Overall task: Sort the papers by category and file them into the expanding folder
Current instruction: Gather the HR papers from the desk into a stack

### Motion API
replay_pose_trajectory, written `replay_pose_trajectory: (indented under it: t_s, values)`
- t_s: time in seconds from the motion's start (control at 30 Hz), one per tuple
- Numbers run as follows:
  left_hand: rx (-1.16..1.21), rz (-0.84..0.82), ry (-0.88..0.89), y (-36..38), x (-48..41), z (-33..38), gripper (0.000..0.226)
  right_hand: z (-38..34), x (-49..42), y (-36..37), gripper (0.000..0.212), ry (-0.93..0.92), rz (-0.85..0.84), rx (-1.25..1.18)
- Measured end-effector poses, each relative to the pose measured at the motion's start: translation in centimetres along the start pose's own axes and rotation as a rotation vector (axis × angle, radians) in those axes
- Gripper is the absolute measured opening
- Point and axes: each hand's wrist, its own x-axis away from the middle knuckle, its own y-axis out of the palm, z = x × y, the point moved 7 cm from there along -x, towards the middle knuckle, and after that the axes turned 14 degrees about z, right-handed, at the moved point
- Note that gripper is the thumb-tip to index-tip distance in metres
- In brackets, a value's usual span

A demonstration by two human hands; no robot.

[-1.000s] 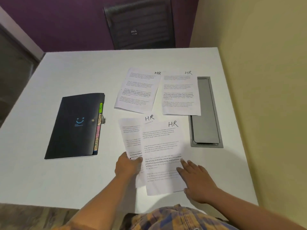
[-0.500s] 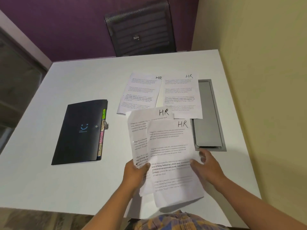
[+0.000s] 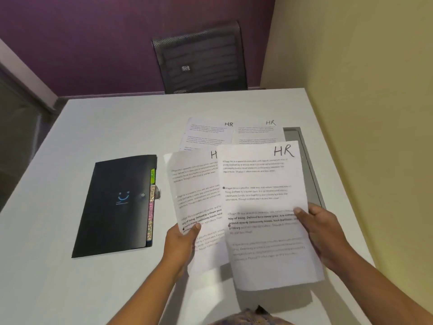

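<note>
Operator: Well, starting at the left, I see the expanding folder (image 3: 117, 205) lying shut on the table (image 3: 105, 127), coloured tabs showing along its right edge. Neither hand touches it.

Desk: And the hands?

Operator: The left hand (image 3: 181, 242) pinches the lower left edge of the left sheet (image 3: 196, 184), thumb on the printed face and fingers underneath. A second ago that sheet lay flat on the table. Now it is lifted clear and tilted up toward the camera.

Desk: The other page?

Operator: The right sheet (image 3: 264, 207) overlaps the left sheet's right side and has come up as well. The right hand (image 3: 326, 233) grips its right edge, thumb pressed on the face and fingers curled behind. Before, that hand rested flat on the paper.

Desk: Same category?

Operator: The right sheet reads "HR"; on the left sheet I see only the "H", as the rest is covered. The two far sheets (image 3: 206, 134) lie flat beyond them, both marked HR, with the grey hatch (image 3: 293, 136) to their right.

Desk: So where does that leave the filing?

Operator: I judge this as gathering: the HR pile is being collected. Nothing is filed yet, and one hand must come free to open the folder.
</note>
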Motion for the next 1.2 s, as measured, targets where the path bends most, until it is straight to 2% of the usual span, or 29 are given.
replay_pose_trajectory:
  t_s: [0.2, 0.3, 0.37, 0.4, 0.53, 0.67, 0.73, 0.77, 0.8, 0.83, 0.9, 1.03, 1.13, 1.2]
  values:
    - [-0.103, -0.207, 0.034, -0.6, -0.2, 2.8, 0.019, 0.0, 1.4, 8.1, 0.016, -0.034, -0.052, 0.162]
    - [-0.153, -0.254, 0.012, -1.6, -0.6, 3.3, 0.039, 1.0, 2.1, 10.6, 0.014, 0.028, -0.092, 0.189]
    - [-0.14, -0.261, -0.001, -2.5, -1.6, 3.4, 0.053, 1.2, 2.7, 11.4, 0.015, 0.023, -0.068, 0.158]
    - [-0.131, -0.272, -0.013, -2.7, -2.1, 3.3, 0.053, 1.2, 2.9, 11.6, 0.016, 0.028, -0.044, 0.129]
    - [-0.176, -0.305, 0.092, -3.0, -3.4, 4.1, 0.02, 1.8, 3.6, 12.0, 0.01, 0.048, -0.017, 0.05]
    - [-0.167, -0.314, 0.091, -2.3, -4.1, 4.5, 0.023, 2.2, 3.9, 12.0, 0.02, 0.11, -0.051, -0.04]
    - [-0.163, -0.305, 0.074, -1.5, -4.6, 4.6, 0.024, 2.6, 3.3, 11.8, 0.007, 0.142, -0.086, -0.073]
    - [-0.157, -0.293, 0.069, -1.2, -4.7, 4.7, 0.025, 2.8, 2.8, 11.5, 0.017, 0.155, -0.081, -0.083]
    - [-0.142, -0.283, 0.066, -0.9, -4.9, 4.9, 0.025, 3.3, 1.8, 11.1, 0.027, 0.165, -0.07, -0.06]
    - [-0.126, -0.267, 0.06, -0.7, -5.0, 5.1, 0.025, 3.5, 0.8, 10.7, 0.027, 0.174, -0.052, -0.03]
    - [-0.09, -0.218, 0.055, -0.6, -5.4, 5.6, 0.026, 3.9, -2.2, 10.1, 0.016, 0.173, 0.032, 0.038]
    - [-0.03, -0.111, 0.026, -0.4, -6.6, 6.5, 0.027, 2.4, -10.3, 10.1, 0.018, -0.062, 0.139, 0.33]
    - [0.016, -0.068, 0.012, -0.2, -7.5, 7.4, 0.029, -0.4, -15.9, 10.4, 0.029, -0.171, 0.282, 0.468]
    - [0.034, -0.055, 0.024, -0.1, -7.9, 8.3, 0.03, -1.7, -19.4, 10.0, 0.044, -0.17, 0.357, 0.513]
